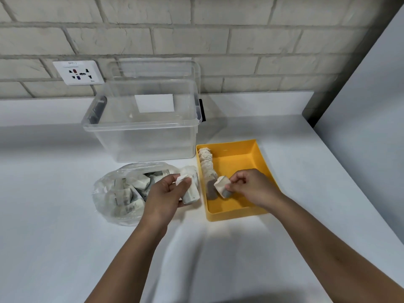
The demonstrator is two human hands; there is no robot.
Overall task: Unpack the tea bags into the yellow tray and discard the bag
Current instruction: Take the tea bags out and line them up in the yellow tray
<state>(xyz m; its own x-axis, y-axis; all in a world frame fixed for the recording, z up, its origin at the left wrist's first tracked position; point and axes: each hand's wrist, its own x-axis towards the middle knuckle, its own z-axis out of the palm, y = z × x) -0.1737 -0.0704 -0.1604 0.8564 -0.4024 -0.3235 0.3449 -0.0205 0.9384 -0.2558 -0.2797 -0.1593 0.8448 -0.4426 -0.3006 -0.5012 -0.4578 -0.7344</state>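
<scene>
Right hand [251, 186]: fingers [238, 178] curled, pinching a small stack of tea bags [222, 185] by its right end. The stack hangs over the near left part of the yellow tray [240, 215], just clear of the floor, where it throws a dark shadow.

Left hand [166, 193]: fingers curled round a second stack of tea bags [192, 193], thumb on a paper tag at its top. This stack sits just outside the tray's left wall.

A row of tea bags [206, 162] stands along the inside of that wall, ending close to the right hand's stack.

Under and to the left of the left hand lies a plastic bag [113, 193], open towards the tray, with more tea bags inside.

Behind both, a clear box [142, 138] stands on the white worktop [54, 215], close to the tray's far left corner. Its lid [153, 71] leans on the brick wall [218, 29], beside a socket [78, 72].
</scene>
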